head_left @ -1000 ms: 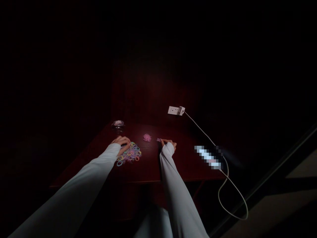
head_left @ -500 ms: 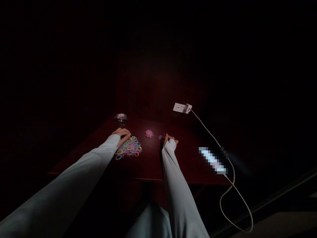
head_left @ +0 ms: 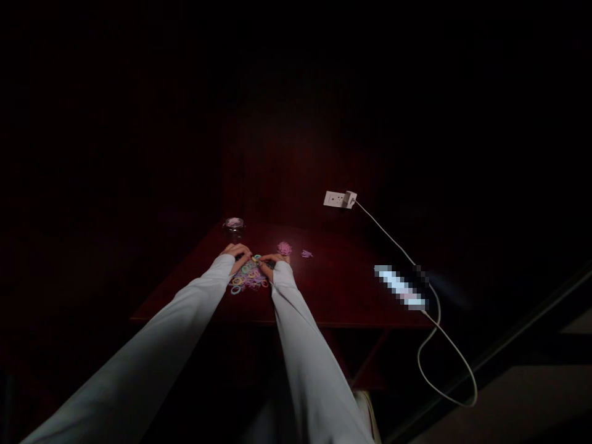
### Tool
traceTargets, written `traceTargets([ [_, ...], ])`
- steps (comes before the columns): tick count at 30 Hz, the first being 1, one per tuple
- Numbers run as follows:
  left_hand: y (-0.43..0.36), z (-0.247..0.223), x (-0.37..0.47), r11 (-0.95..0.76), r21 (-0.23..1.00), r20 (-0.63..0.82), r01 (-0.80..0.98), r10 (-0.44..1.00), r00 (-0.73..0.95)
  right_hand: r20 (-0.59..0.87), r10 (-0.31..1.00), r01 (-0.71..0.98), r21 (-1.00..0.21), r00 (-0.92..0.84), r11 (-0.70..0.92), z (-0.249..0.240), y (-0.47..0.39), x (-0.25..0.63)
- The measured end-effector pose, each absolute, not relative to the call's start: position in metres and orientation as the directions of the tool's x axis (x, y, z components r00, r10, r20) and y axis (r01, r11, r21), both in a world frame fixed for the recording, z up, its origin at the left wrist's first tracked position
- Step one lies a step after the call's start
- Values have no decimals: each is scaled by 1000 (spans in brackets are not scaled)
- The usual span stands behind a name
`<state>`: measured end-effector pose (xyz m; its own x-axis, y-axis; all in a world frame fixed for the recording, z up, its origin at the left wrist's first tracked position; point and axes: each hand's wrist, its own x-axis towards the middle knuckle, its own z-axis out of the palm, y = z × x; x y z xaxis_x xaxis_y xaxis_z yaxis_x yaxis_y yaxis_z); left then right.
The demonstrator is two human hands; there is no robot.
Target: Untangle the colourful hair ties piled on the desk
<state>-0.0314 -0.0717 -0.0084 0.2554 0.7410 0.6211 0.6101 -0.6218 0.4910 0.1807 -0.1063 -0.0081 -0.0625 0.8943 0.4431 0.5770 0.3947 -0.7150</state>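
A mixed pile of small elastic hair ties (head_left: 250, 283), in purple, yellow, green, blue and orange, lies on the dark red table. At its left upper side is my left hand (head_left: 237, 253), fingers curled and tips close together. My right hand (head_left: 276, 261) reaches in from the right, thumb and forefinger nearly meeting at the pile's top edge. Whatever either hand pinches is too small and dim to make out. Beyond the right hand sit a round heap of pink hair ties (head_left: 284, 248) and a smaller bunch of purple hair ties (head_left: 306, 253).
A clear jar (head_left: 234, 226) with something pink on top stands at the table's back left. On the right lies a blurred phone (head_left: 400, 287). Its white cable (head_left: 386, 228) runs to a charger in the wall socket (head_left: 337, 199). The table (head_left: 333, 296) ends in front.
My right hand has left the purple bunch and come left to the mixed pile, leaving that bunch on the table. My left hand stays at the pile. The view has shifted slightly.
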Motion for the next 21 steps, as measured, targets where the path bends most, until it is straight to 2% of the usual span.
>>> traceTargets([
  [4, -79, -1, -32, -664, 449, 608, 598, 717, 340, 411, 912, 617, -720, 11, 317, -11, -103, 187],
  [12, -72, -8, -30, -705, 403, 618, 584, 680, 394, 394, 918, 682, -659, -46, 317, -14, -106, 186],
  [17, -70, -11, -27, -663, 414, 635, 624, 701, 324, 416, 909, 647, -696, 10, 312, -16, -101, 188],
  [21, -75, -5, -31, -688, 384, 616, 616, 688, 384, 432, 900, 603, -734, 57, 314, -18, -98, 187],
])
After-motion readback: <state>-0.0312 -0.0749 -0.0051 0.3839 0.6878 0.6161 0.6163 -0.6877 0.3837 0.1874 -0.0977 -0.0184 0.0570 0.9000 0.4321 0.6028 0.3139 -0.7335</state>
